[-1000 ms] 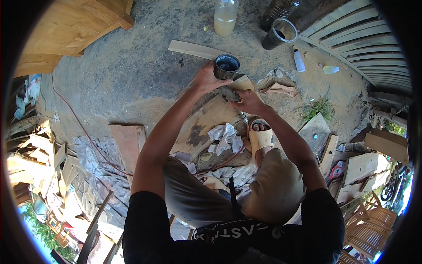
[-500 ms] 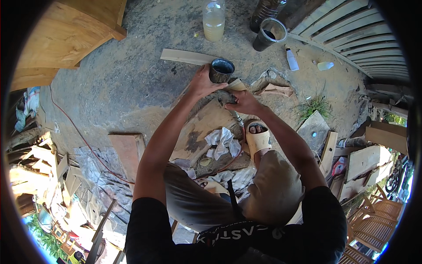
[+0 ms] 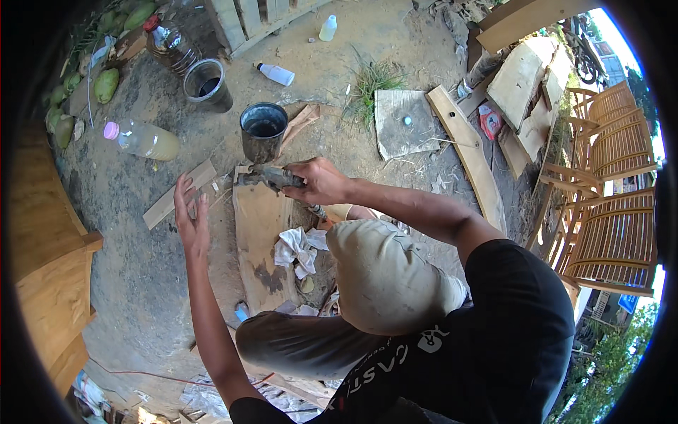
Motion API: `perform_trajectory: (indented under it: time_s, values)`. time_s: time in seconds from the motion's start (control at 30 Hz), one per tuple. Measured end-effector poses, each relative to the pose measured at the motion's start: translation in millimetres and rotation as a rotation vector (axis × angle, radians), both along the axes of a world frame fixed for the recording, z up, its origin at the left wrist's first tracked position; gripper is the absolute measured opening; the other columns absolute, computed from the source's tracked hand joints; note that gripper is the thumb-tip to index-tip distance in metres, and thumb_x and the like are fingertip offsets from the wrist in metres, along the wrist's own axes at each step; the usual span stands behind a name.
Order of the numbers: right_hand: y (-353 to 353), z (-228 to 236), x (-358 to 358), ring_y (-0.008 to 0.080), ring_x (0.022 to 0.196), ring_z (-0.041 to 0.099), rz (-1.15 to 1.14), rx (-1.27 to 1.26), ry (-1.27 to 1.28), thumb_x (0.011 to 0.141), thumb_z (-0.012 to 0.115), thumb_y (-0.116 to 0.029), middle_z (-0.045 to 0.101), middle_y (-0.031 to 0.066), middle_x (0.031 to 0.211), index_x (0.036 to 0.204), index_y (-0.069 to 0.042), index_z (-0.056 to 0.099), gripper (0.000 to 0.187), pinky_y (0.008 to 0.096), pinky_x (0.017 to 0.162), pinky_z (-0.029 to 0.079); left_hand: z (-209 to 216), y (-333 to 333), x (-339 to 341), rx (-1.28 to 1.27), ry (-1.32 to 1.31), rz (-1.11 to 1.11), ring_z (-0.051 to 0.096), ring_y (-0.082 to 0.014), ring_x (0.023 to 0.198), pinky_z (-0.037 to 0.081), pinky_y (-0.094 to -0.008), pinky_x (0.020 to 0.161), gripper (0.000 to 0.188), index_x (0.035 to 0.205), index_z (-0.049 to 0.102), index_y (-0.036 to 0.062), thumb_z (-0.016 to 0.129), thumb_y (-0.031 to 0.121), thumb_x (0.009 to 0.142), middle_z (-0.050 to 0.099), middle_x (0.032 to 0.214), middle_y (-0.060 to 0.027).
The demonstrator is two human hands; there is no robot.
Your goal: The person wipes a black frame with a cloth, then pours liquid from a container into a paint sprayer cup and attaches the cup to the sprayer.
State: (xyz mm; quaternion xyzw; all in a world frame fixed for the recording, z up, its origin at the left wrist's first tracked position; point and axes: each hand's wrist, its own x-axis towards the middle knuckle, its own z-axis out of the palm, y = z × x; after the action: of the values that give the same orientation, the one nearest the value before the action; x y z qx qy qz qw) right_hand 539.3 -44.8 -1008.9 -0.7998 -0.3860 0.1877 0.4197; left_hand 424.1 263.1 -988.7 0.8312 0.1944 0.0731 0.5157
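My right hand (image 3: 322, 181) grips a grey metal spray gun (image 3: 272, 175) with an air-hose fitting below its handle. Just beyond the gun is a dark open cup (image 3: 261, 147) with liquid inside; whether the two are joined I cannot tell. My left hand (image 3: 193, 218) is held up, fingers spread, with nothing in it. Beneath that hand a thin strip of wood (image 3: 179, 196) lies on the ground. A stained board (image 3: 263, 233) lies below the spray gun, with a crumpled white cloth (image 3: 296, 253) on it.
Beyond the cup stand a clear tub (image 3: 205, 83) of dark liquid and a dark bottle (image 3: 171, 48). A pink-capped bottle (image 3: 145, 139) and a white bottle (image 3: 275, 74) are nearby. Wooden furniture (image 3: 49, 261) borders the left; wooden chairs (image 3: 613, 237) stand right.
My left hand has let go of the cup and moved left, opening its fingers. The right hand still holds the spray gun. The view has swung to the right.
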Motion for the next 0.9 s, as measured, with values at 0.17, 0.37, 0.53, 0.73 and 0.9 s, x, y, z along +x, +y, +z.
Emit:
perform_trajectory:
  time_s: [0.17, 0.37, 0.53, 0.73, 0.9]
  values:
    - [-74.6, 28.4, -3.7, 0.0141, 0.065, 0.065, -0.494, -0.076, 0.071, 0.088, 0.079, -0.020, 0.071, 0.0163, 0.076, 0.101, 0.001, 0.072, 0.025, 0.0376, 0.061, 0.053, -29.3, -16.9, 6.4, -0.064, -0.006, -0.053, 0.057, -0.0292, 0.129, 0.047, -0.0455, 0.109, 0.057, 0.156, 0.041, 0.0126, 0.061, 0.025, 0.105, 0.052, 0.149, -0.0176]
    - [-131.5, 60.7, 22.7, 0.0208, 0.057, 0.061, -0.857, -0.206, -0.033, 0.085, 0.077, -0.028, 0.065, 0.0159, 0.066, 0.097, -0.001, 0.072, 0.030, 0.0406, 0.061, 0.050, -30.4, -63.4, 46.4, -0.035, -0.015, -0.194, 0.063, -0.0271, 0.120, 0.052, -0.0451, 0.101, 0.057, 0.152, 0.045, 0.0109, 0.066, 0.031, 0.102, 0.060, 0.140, -0.0179]
    - [-155.2, 30.0, 59.4, 0.0193, 0.058, 0.057, -0.887, -0.230, -0.073, 0.086, 0.077, -0.030, 0.066, 0.0158, 0.065, 0.089, 0.003, 0.070, 0.034, 0.0411, 0.060, 0.048, -47.2, -57.2, 41.1, 0.081, -0.008, -0.169, 0.068, -0.0298, 0.115, 0.054, -0.0432, 0.099, 0.058, 0.149, 0.048, 0.0096, 0.069, 0.033, 0.100, 0.063, 0.137, -0.0176]
    - [-121.5, 25.7, 66.1, 0.0169, 0.068, 0.066, -0.625, -0.076, -0.012, 0.091, 0.078, -0.019, 0.075, 0.0120, 0.079, 0.103, 0.001, 0.075, 0.024, 0.0373, 0.067, 0.053, -59.3, -31.5, -32.5, -0.103, 0.166, 0.151, 0.068, -0.0278, 0.116, 0.055, -0.0418, 0.100, 0.054, 0.146, 0.051, 0.0093, 0.070, 0.028, 0.099, 0.066, 0.132, -0.0172]
    - [-76.6, 49.9, 71.1, 0.0114, 0.072, 0.066, -0.228, -0.127, 0.086, 0.094, 0.075, -0.011, 0.075, 0.0113, 0.087, 0.106, 0.000, 0.072, 0.016, 0.0320, 0.061, 0.053, -90.3, -55.8, -99.8, 0.099, 0.390, 0.405, 0.062, -0.0341, 0.122, 0.052, -0.0463, 0.101, 0.061, 0.144, 0.051, 0.0092, 0.076, 0.032, 0.093, 0.061, 0.133, -0.0179]
